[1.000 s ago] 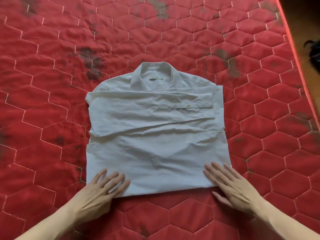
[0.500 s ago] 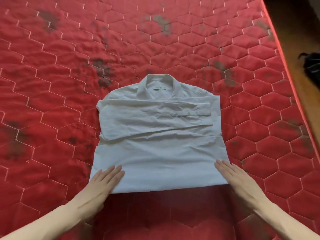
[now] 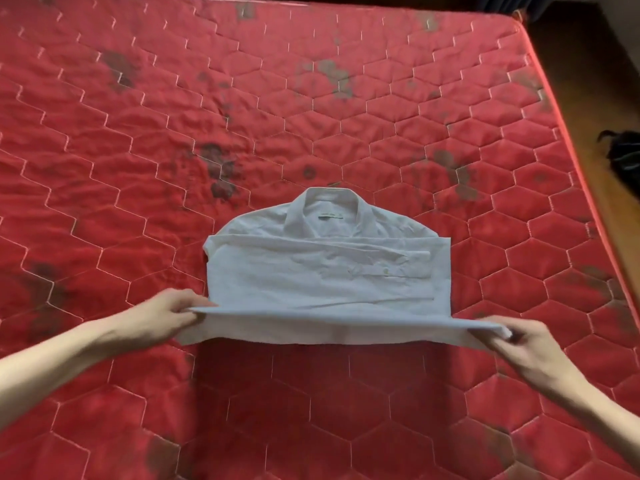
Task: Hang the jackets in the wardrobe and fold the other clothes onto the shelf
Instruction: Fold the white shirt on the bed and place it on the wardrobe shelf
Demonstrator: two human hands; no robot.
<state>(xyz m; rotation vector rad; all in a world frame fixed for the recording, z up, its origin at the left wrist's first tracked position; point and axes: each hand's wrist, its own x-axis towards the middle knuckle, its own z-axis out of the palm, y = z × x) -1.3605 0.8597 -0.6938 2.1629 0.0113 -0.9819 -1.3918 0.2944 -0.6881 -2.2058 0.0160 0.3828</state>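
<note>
A red quilted mattress (image 3: 138, 202) with a hexagon stitch pattern and dark stains fills most of the view. A white shirt (image 3: 322, 271) lies on it near the middle, collar at the far end, sleeves folded across the body; its near hem is raised off the mattress. At far right, a dark object (image 3: 623, 161) lies on the wooden floor (image 3: 595, 81).

A red quilted mattress (image 3: 311, 98) with a hexagon stitch pattern carries dark stains. To its right lies a wooden floor (image 3: 595, 74), with a black object (image 3: 625, 157) at the frame's edge.
</note>
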